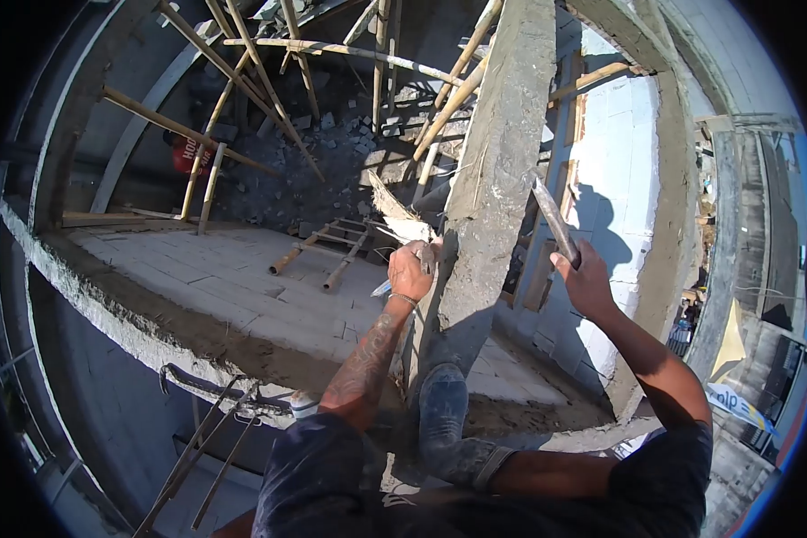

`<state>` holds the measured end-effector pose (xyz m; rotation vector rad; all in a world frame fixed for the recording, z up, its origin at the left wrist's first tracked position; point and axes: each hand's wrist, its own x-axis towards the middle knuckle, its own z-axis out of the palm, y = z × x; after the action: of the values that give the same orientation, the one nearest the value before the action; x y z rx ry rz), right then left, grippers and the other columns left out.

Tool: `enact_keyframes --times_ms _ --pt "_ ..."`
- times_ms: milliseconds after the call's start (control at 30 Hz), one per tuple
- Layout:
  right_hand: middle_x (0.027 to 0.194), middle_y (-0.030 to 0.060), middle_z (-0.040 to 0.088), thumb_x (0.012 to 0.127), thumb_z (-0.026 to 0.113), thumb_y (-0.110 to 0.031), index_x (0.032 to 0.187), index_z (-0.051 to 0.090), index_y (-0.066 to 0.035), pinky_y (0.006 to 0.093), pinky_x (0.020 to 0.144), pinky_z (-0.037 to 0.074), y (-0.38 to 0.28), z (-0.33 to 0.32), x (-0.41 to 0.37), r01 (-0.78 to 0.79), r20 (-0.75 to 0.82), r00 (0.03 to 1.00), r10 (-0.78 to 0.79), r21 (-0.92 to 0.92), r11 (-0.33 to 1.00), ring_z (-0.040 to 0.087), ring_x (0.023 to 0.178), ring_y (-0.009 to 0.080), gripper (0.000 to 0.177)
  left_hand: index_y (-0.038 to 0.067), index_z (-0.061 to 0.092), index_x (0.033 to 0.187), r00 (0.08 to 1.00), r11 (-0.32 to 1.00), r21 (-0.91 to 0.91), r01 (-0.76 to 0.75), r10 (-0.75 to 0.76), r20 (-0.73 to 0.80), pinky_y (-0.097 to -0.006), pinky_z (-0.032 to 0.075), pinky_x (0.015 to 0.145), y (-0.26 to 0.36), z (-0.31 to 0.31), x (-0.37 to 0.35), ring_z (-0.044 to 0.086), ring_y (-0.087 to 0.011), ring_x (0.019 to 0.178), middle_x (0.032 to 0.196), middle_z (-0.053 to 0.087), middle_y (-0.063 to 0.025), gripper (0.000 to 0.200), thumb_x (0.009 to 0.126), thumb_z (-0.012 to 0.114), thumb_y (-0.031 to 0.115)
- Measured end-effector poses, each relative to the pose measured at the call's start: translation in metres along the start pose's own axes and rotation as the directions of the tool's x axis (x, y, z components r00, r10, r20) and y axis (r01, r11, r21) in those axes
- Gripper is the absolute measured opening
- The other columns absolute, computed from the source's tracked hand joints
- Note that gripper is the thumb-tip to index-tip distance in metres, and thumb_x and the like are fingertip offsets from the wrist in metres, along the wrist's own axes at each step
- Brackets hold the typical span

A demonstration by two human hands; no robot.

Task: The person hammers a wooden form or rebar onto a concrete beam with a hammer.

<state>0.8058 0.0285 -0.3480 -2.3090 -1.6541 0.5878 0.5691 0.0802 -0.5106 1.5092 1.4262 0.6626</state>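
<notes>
My left hand (411,271) is closed at the left side of a rough concrete beam (502,134), around the lower end of a splintered piece of wood (394,208). The wood's torn, pale end sticks up past my fingers. On the other side of the beam, my right hand (585,280) grips a grey metal bar (554,215). The bar slants up and to the left, its narrow tip near the beam's right edge. My shoe (444,408), dusty and dark, rests on the near part of the beam.
Bamboo poles (350,52) stand and cross at upper left, above rubble-strewn ground (305,148). A bamboo ladder (327,247) lies lower down beside the block wall (206,278). Rebar (202,448) sticks out at lower left. Someone in a red top (186,152) is far below.
</notes>
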Motion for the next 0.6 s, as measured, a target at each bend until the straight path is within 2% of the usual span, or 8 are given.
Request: enact_keyframes --times_ms 133,200,267,400,467,500,533,600 --pt "0.059 0.0119 0.048 0.080 0.057 -0.025 0.079 0.048 0.001 0.0331 0.051 0.037 0.023 -0.032 -0.058 -0.315 0.165 0.938 0.305 0.037 0.948 0.046 0.053 0.0190 0.028 -0.001 0.053 0.062 0.950 0.952 -0.165 0.256 -0.279 -0.138 -0.0382 0.038 0.052 -0.007 0.019 0.003 0.050 -0.0323 0.053 0.060 0.053 -0.0178 0.041 0.082 0.054 0.035" --pt "0.060 0.0115 0.048 0.080 0.057 -0.024 0.079 0.048 0.001 0.0325 0.052 0.037 0.053 -0.033 -0.092 -0.435 0.177 0.889 0.423 0.032 0.900 0.046 0.054 0.0189 0.027 -0.002 0.051 0.062 0.952 0.975 -0.015 0.220 -0.218 -0.217 -0.0369 0.036 0.049 -0.046 0.029 -0.006 0.048 -0.0274 0.051 0.057 0.051 -0.0156 0.042 0.085 0.051 0.034" --pt "0.060 0.0132 0.049 0.080 0.057 -0.024 0.078 0.048 0.001 0.0337 0.054 0.038 0.062 -0.042 -0.121 -0.539 0.213 0.826 0.522 0.026 0.842 0.047 0.054 0.0218 0.027 0.001 0.041 0.052 0.908 0.930 -0.291 0.225 -0.309 -0.284 -0.0291 0.028 0.045 -0.065 0.008 -0.034 0.029 -0.0112 0.047 0.048 0.039 -0.0001 0.044 0.083 0.056 0.029" --pt "0.061 0.0155 0.050 0.080 0.056 -0.027 0.078 0.049 0.003 0.0363 0.057 0.039 0.097 0.005 -0.165 -0.509 0.056 0.861 0.506 0.057 0.859 0.048 0.057 0.0262 0.031 0.005 0.040 0.052 0.958 0.913 -0.390 0.117 -0.208 -0.199 -0.0260 0.028 0.044 -0.063 0.004 -0.053 0.031 -0.0081 0.047 0.049 0.037 0.0019 0.042 0.084 0.056 0.027" --pt "0.062 0.0169 0.051 0.080 0.055 -0.031 0.079 0.049 0.004 0.0390 0.060 0.039 0.110 0.037 -0.169 -0.568 0.000 0.822 0.569 0.066 0.820 0.050 0.060 0.0299 0.036 0.006 0.043 0.056 0.904 0.903 -0.337 0.266 -0.355 -0.237 -0.0237 0.030 0.045 -0.090 -0.002 -0.033 0.034 -0.0072 0.046 0.051 0.039 0.0013 0.037 0.085 0.055 0.027" --pt "0.062 0.0175 0.050 0.080 0.054 -0.033 0.080 0.049 0.005 0.0409 0.063 0.038 0.105 0.044 -0.164 -0.633 0.107 0.774 0.625 0.159 0.757 0.051 0.064 0.0313 0.038 0.007 0.045 0.062 0.835 0.664 -0.657 0.357 -0.542 -0.094 -0.0229 0.030 0.043 -0.082 -0.016 -0.025 0.036 -0.0083 0.044 0.055 0.042 0.0002 0.032 0.084 0.055 0.028" --pt "0.062 0.0175 0.050 0.080 0.054 -0.033 0.080 0.049 0.005 0.0409 0.063 0.038 0.107 0.054 -0.162 -0.622 0.111 0.783 0.612 0.166 0.765 0.051 0.064 0.0313 0.038 0.007 0.045 0.062 0.834 0.669 -0.658 0.346 -0.540 -0.111 -0.0229 0.030 0.043 -0.102 -0.018 -0.013 0.036 -0.0083 0.044 0.055 0.042 0.0002 0.032 0.084 0.055 0.028" --pt "0.057 0.0133 0.048 0.081 0.054 -0.031 0.078 0.049 0.004 0.0379 0.056 0.039 0.112 0.073 -0.157 -0.579 0.054 0.812 0.582 0.204 0.789 0.050 0.056 0.0262 0.036 0.008 0.047 0.066 0.734 0.437 -0.880 0.186 -0.658 -0.172 -0.0228 0.029 0.040 -0.158 -0.013 0.008 0.034 -0.0103 0.040 0.058 0.046 -0.0011 0.030 0.085 0.055 0.030"
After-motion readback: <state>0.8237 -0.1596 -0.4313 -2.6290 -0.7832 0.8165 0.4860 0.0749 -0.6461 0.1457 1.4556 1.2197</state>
